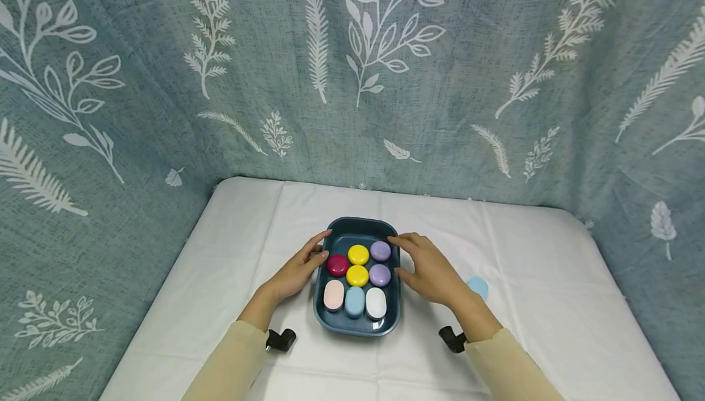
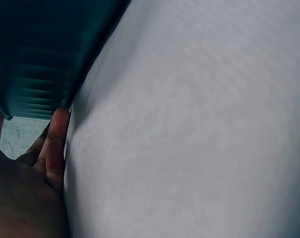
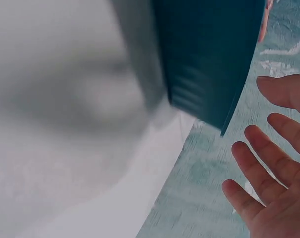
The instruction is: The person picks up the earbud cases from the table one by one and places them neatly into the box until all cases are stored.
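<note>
A dark blue rectangular tray [image 1: 352, 329] stands on the white-covered table. In it lie a crimson round piece [image 1: 338, 265], two yellow round pieces [image 1: 358, 254] and two lilac round pieces [image 1: 380, 251]. Along its near end are a pink oblong piece [image 1: 333, 295], a light blue oblong piece [image 1: 355, 302] and a white oblong piece [image 1: 376, 303]. My left hand [image 1: 297, 271] touches the tray's left side with loosely extended fingers. On the other side is my right hand [image 1: 432, 269]; in the right wrist view its spread fingers [image 3: 261, 148] are apart from the tray wall.
A light blue disc [image 1: 478, 287] lies on the table beside the right forearm, partly hidden by it. White cloth [image 1: 264, 205] covers the table. Patterned green-grey curtains [image 1: 330, 144] hang behind it and at both sides.
</note>
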A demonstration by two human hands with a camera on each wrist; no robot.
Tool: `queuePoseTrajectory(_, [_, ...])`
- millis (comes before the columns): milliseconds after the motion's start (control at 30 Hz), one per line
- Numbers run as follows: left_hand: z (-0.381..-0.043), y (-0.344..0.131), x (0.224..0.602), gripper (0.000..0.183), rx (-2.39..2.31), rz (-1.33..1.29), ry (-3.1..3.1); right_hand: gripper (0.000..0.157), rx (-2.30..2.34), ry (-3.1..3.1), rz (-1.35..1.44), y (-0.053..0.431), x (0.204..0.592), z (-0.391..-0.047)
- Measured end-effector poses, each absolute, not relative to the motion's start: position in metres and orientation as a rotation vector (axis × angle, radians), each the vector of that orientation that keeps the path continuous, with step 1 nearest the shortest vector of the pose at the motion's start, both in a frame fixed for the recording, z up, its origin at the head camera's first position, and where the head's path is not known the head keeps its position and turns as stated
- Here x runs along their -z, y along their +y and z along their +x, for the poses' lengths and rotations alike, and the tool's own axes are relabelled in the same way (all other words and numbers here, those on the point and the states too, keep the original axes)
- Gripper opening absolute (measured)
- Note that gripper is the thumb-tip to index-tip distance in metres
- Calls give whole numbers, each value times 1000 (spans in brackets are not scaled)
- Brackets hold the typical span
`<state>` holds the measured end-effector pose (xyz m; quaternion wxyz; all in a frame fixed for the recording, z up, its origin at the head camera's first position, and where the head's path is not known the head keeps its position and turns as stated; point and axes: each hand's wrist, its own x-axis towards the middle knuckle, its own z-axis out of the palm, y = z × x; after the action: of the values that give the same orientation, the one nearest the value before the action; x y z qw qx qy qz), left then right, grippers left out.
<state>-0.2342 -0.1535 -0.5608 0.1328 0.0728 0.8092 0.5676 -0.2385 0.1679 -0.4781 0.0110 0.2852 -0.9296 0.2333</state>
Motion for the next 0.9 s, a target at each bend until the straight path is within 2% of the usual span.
queuePoseTrajectory(533, [-236, -155, 567, 50, -1657, 215, 2330, 66, -651, -2927, 769, 224, 486, -230])
queuePoseTrajectory(900, [-236, -155, 565, 51, -1671, 226, 2325, 62, -601, -3000, 641, 256, 494, -220])
